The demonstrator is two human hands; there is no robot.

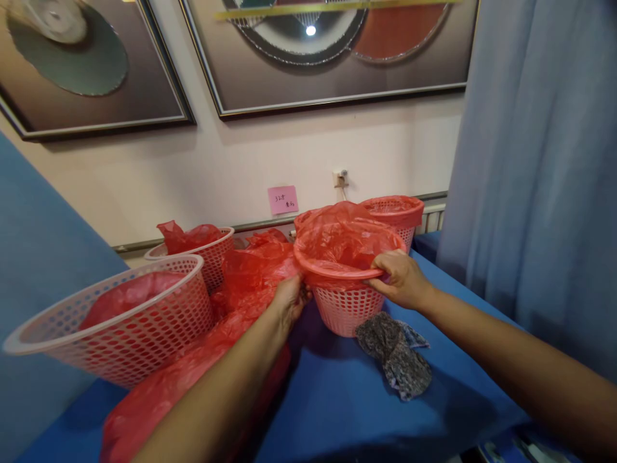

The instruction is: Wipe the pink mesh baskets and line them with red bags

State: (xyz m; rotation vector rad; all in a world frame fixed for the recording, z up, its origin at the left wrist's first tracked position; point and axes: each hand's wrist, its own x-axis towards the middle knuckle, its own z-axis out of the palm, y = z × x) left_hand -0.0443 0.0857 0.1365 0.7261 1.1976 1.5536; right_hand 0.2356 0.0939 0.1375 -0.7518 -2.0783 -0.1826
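Observation:
A white perforated plastic basket (347, 312) stands upright on the blue-covered table, lined with a thin red plastic bag (337, 247) folded over its rim. My right hand (400, 278) grips the rim at its near right side, thumb on top, with the bag's folded edge under it. At the basket's left side, my left hand (290, 299) is closed with curled fingers against the bag's folded edge; its fingertips are partly hidden. A crumpled grey speckled cloth (398, 357) lies in front of the basket, below my right hand.
Large red plastic bags (193, 379) are heaped under my left forearm. To the left stand a wide white basket (130, 347) and another basket (212, 257) with red plastic inside. Behind the held basket is another lined basket (405, 222). A blue curtain (535, 161) hangs at right.

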